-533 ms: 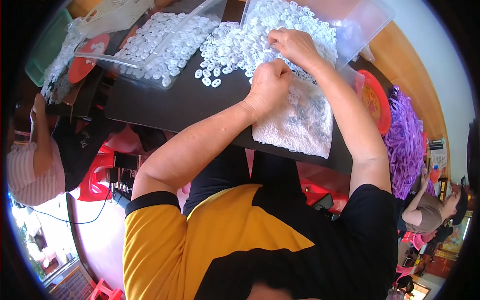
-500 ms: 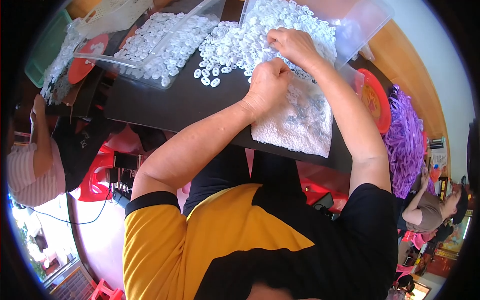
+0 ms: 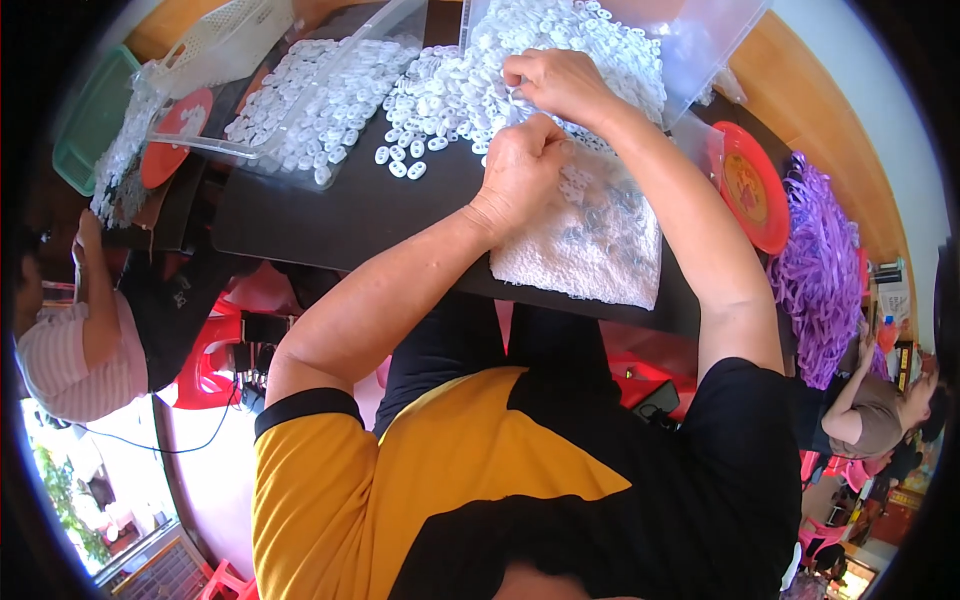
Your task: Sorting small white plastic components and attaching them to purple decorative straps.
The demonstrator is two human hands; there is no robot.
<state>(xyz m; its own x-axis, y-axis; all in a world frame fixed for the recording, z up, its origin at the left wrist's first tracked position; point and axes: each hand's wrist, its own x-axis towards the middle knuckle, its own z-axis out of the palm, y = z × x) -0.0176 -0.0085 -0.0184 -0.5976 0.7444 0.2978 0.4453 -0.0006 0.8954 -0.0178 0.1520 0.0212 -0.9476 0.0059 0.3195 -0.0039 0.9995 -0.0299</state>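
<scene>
My left hand [image 3: 522, 172] is closed, thumb against curled fingers, above the upper left edge of a white terry cloth [image 3: 575, 272]. What it grips, if anything, is hidden. Just beyond it, my right hand [image 3: 565, 85] reaches over a large heap of small white oval pieces with two holes [image 3: 570, 28]. Its fingertips are pinched together at the heap's near side; no held piece can be told from those below. Small shiny metal bits [image 3: 603, 215] lie scattered on the cloth, below my right forearm. A few loose oval pieces [image 3: 398, 168] rest left of my left hand.
A clear plastic bin [image 3: 320, 172] of white pieces stands left on the dark table [image 3: 290, 215]. Another clear bin [image 3: 705, 75] backs the heap. Right are a red plate [image 3: 752, 190] and purple ribbons [image 3: 818, 280]. Other people sit at left [image 3: 85, 350] and right [image 3: 868, 415].
My right hand has shifted a little left over the heap, its fingertips now nearer the heap's front. My left hand stays closed by the cloth. The whole view has tilted slightly.
</scene>
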